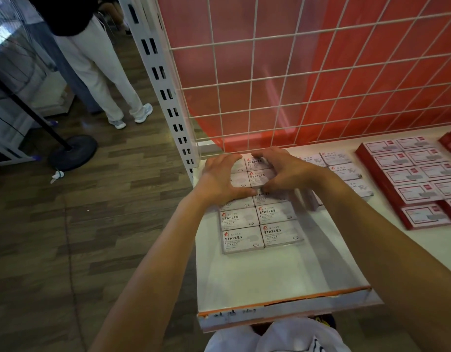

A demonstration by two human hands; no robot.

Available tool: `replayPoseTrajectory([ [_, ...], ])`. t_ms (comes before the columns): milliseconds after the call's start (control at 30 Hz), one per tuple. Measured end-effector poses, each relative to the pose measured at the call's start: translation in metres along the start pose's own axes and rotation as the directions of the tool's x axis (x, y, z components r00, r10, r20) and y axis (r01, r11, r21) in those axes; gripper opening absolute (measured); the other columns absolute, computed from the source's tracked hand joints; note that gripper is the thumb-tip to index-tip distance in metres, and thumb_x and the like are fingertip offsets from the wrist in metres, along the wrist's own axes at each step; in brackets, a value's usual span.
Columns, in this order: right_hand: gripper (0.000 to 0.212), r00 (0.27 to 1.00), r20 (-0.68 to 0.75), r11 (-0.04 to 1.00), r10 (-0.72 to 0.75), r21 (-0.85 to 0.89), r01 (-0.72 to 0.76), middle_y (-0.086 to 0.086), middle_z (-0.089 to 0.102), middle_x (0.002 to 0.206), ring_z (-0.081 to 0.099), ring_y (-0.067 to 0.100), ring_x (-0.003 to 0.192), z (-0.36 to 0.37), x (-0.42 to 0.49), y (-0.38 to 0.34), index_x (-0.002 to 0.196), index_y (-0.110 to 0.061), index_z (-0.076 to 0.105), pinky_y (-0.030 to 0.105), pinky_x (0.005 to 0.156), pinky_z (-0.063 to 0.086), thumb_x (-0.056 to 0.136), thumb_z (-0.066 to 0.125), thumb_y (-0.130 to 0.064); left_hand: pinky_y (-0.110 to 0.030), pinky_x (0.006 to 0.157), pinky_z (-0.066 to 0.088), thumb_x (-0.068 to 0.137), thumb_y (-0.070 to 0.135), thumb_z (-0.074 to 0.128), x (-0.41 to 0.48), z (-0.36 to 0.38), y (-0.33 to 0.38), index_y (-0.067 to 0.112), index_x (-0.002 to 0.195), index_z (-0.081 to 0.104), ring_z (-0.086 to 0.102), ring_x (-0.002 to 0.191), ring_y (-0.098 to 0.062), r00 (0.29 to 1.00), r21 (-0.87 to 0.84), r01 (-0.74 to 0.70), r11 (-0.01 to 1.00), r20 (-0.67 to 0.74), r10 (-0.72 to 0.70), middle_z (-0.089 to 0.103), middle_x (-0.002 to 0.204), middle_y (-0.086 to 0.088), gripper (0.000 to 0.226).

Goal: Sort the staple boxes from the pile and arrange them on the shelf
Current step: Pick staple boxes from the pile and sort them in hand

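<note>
White boxes marked STAPLES lie in two neat columns on the left end of the white shelf. Both my hands are at the far end of the columns, by the wire grid. My left hand grips the left side of the rear staple boxes, thumb at their near edge. My right hand grips their right side, fingers curled over the far edge and thumb at the near edge. The boxes under my palms are partly hidden.
White paper clip boxes lie right of the staples. Red-edged boxes fill the shelf's right part. A white wire grid with a red panel backs the shelf. A person stands on the wood floor at the left, near a black round stand base.
</note>
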State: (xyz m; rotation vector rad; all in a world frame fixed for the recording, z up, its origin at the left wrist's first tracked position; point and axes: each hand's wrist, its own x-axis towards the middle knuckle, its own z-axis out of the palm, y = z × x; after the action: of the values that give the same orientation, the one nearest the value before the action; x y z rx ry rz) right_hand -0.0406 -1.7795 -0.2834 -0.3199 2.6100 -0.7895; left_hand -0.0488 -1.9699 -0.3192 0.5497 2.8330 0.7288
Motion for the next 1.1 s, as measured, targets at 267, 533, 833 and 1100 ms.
replayPoseTrajectory([
  [267,0.085,0.998,0.052,0.996,-0.025,-0.085,0.030,0.003,0.043,0.121,0.044,0.023,0.112,-0.008,0.007,-0.004,0.138,-0.019,0.036,0.041,0.098,0.043,0.065,0.081,-0.023,-0.041,0.108,0.030,0.062,0.063,0.076,0.005,-0.001,0.000,0.025,0.142,0.035,0.033,0.130,-0.025,1.000,0.036,0.016,0.999,0.020,-0.017,0.043,0.139,-0.001,0.098],
  [533,0.090,0.998,0.059,0.990,-0.040,-0.131,0.047,0.003,0.044,0.122,0.043,0.019,0.109,-0.010,0.011,-0.003,0.139,-0.017,0.035,0.036,0.098,0.042,0.063,0.084,-0.024,-0.042,0.105,0.034,0.057,0.067,0.076,0.004,0.000,0.000,0.024,0.139,0.039,0.037,0.126,-0.025,1.000,0.000,0.026,1.000,0.007,-0.026,0.048,0.134,0.000,0.100],
  [833,0.093,0.998,0.026,0.998,-0.052,-0.044,0.053,0.005,0.039,0.138,0.041,0.019,0.120,-0.008,0.003,0.004,0.145,-0.018,0.027,0.032,0.100,0.037,0.070,0.081,-0.023,-0.042,0.106,0.032,0.060,0.071,0.071,-0.001,-0.005,0.005,0.026,0.142,0.034,0.033,0.129,-0.023,1.000,0.093,0.025,0.995,0.016,-0.026,0.044,0.140,0.000,0.100],
  [1100,0.084,0.961,-0.234,0.986,-0.150,-0.107,0.128,0.004,0.022,0.154,0.016,0.019,0.142,-0.008,-0.031,0.017,0.147,-0.017,0.026,0.031,0.112,0.016,0.078,0.074,-0.023,-0.039,0.112,0.021,0.073,0.064,0.064,-0.011,-0.001,0.049,0.017,0.141,0.036,0.026,0.137,-0.024,0.979,0.246,-0.116,0.962,-0.135,0.152,0.037,0.144,-0.005,0.087],
])
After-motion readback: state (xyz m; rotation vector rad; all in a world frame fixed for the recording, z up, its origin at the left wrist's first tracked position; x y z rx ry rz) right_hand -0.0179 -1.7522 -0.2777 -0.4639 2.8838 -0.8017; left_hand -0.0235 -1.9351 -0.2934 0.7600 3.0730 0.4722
